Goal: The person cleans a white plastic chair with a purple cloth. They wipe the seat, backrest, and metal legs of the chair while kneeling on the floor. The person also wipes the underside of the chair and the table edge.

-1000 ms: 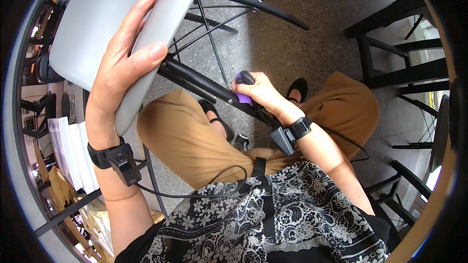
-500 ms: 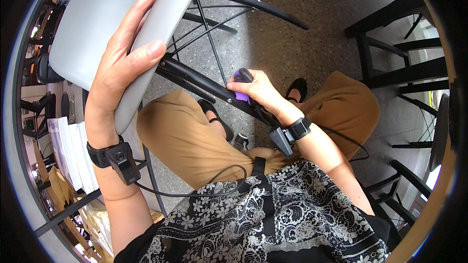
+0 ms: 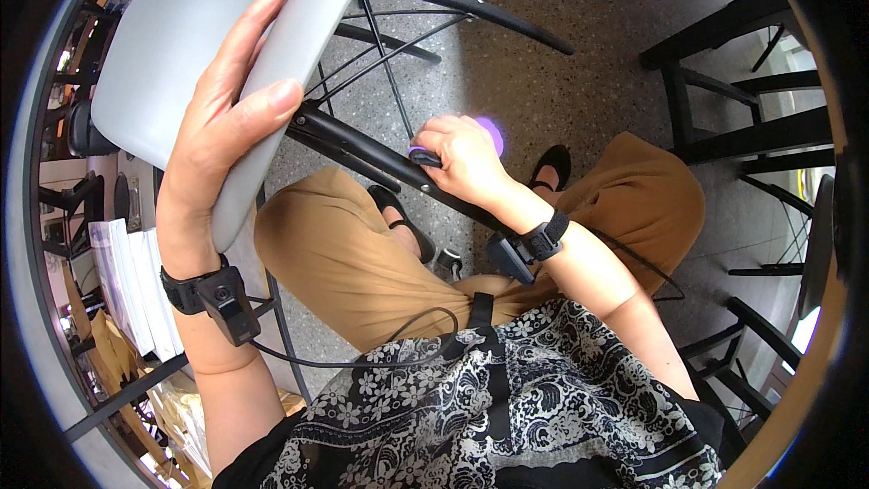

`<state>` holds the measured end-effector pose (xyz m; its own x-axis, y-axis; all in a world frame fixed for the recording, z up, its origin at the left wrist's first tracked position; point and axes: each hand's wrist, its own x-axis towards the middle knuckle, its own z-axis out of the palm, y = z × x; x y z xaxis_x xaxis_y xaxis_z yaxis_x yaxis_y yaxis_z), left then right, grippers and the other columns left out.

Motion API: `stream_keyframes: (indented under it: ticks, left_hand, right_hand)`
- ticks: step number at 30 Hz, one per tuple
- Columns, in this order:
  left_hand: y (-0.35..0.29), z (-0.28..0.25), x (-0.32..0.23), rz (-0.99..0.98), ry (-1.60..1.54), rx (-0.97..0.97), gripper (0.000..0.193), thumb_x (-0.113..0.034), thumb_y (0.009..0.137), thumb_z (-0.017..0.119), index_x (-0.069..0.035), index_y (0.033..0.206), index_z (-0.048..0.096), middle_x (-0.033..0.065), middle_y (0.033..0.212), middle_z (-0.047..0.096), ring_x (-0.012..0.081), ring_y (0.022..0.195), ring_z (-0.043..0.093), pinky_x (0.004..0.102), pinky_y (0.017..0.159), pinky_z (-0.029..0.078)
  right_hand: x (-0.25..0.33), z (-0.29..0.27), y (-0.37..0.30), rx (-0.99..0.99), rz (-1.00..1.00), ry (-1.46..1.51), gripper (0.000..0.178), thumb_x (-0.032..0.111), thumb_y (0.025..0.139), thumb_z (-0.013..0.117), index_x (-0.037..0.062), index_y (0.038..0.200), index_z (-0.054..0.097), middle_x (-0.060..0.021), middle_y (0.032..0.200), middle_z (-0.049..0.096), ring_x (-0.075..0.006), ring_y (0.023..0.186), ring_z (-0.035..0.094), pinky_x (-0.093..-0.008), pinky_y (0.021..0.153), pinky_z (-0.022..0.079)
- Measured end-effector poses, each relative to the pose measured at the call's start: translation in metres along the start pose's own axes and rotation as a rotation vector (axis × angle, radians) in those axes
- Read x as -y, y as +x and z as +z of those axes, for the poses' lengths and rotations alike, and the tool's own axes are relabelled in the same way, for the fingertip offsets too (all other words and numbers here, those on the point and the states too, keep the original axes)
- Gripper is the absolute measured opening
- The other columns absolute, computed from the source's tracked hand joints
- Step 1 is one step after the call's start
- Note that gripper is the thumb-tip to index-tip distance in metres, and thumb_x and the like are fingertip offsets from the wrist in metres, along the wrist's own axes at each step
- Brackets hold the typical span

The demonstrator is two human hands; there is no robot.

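A chair with a grey moulded seat (image 3: pixel 154 54) is tipped on its side in front of me, with black legs and thin cross rods. My left hand (image 3: pixel 222 118) grips the seat's edge, its fingers stretched along it and the thumb pressing the near side. One black leg (image 3: pixel 385 156) slants down toward my lap. At this leg is my right hand (image 3: pixel 462 158), closed round a small purple-and-black object (image 3: pixel 491 136). Its purple part shows beyond my knuckles and a black end (image 3: pixel 425 158) by my fingertips; my hand hides the rest.
Black stools or chairs (image 3: pixel 751 127) stand at the right. White stacked papers (image 3: pixel 136 285) and brown paper sheets (image 3: pixel 118 344) lie at the left, by a black metal frame. Dark cables run from the wrist cameras (image 3: pixel 228 303) across my lap. Speckled floor (image 3: pixel 534 81) lies beneath.
My right hand has turned over and shifted slightly left and up along the leg, rotating the purple-and-black object. My left hand and the chair have hardly moved.
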<state>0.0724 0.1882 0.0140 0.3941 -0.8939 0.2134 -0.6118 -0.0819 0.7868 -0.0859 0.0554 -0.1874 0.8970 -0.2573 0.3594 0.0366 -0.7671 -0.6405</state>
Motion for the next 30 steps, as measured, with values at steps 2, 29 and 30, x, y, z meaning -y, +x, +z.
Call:
stream_keyframes:
  ticks: [2,29,30]
  left_hand:
    - [0.001,-0.002,0.001,0.004,-0.005,-0.001,0.078,-0.041,0.073,0.061,-0.008,0.141,0.041,0.0136,0.136,0.046,0.0218,0.125,0.043,0.0297,0.104,0.029]
    - [0.007,0.001,0.006,0.061,-0.014,0.06,0.075,-0.038,0.073,0.067,-0.008,0.138,0.045,0.0119,0.136,0.047,0.0234,0.127,0.042,0.0326,0.108,0.027]
    - [0.007,0.001,0.004,0.062,-0.007,0.059,0.075,-0.038,0.073,0.067,-0.008,0.138,0.045,0.0123,0.137,0.046,0.0239,0.128,0.041,0.0329,0.108,0.026]
  right_hand:
    - [-0.002,0.001,0.004,0.007,-0.073,-0.045,0.013,0.014,0.065,0.07,0.0119,0.076,0.063,-0.0028,0.078,0.055,-0.0233,0.082,0.056,-0.0358,0.07,0.042]
    - [0.022,-0.044,0.02,-0.006,0.654,1.168,0.019,0.022,0.082,0.073,0.0049,0.089,0.066,-0.0021,0.084,0.065,-0.009,0.075,0.059,-0.0232,0.07,0.047]
    - [0.026,-0.047,0.019,-0.019,0.657,1.206,0.018,0.02,0.082,0.072,0.0043,0.089,0.067,-0.0022,0.083,0.065,-0.0088,0.075,0.059,-0.0234,0.069,0.047]
